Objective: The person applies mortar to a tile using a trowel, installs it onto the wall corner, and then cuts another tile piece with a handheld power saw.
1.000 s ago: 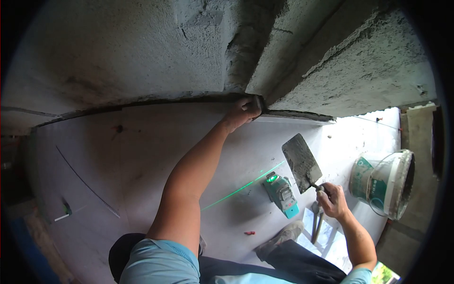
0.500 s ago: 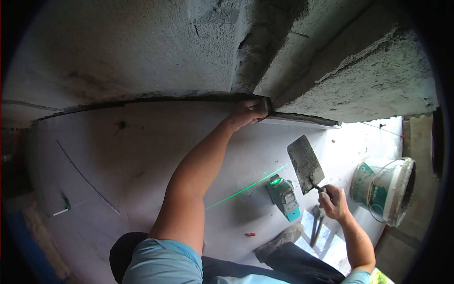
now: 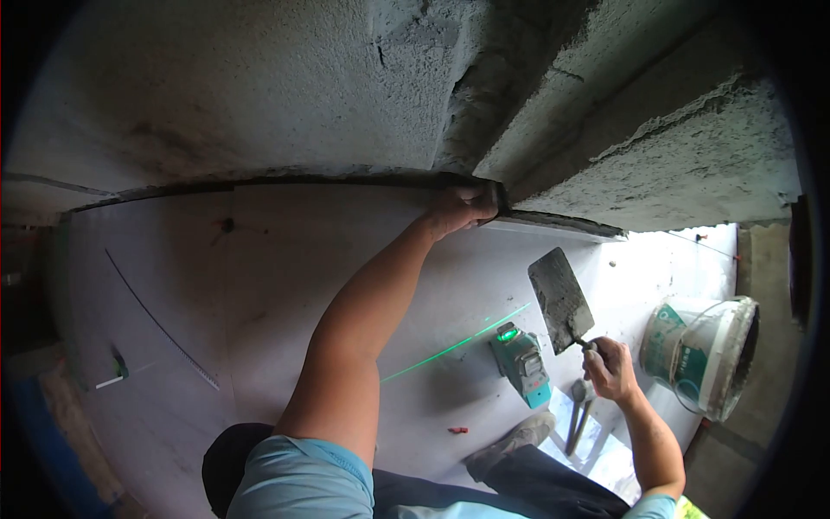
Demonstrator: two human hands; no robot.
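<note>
1. The mortar-smeared trowel (image 3: 560, 298) is grasped by its handle in the right hand (image 3: 609, 368), its blade held above the pale floor (image 3: 277, 259), near the laser level (image 3: 523, 365).
2. The left hand (image 3: 462, 210) is placed at the dark gap (image 3: 346, 180) along the foot of the rough wall (image 3: 259, 104); its fingers are curled, but whether anything is gripped cannot be told.
3. Since a second ago, the view has been shifted slightly, while both hands' poses are barely altered; the trowel, presumably, is kept in reserve while the gap is attended to.
4. The stained bucket (image 3: 692, 355) is seen beyond the right hand.
</note>
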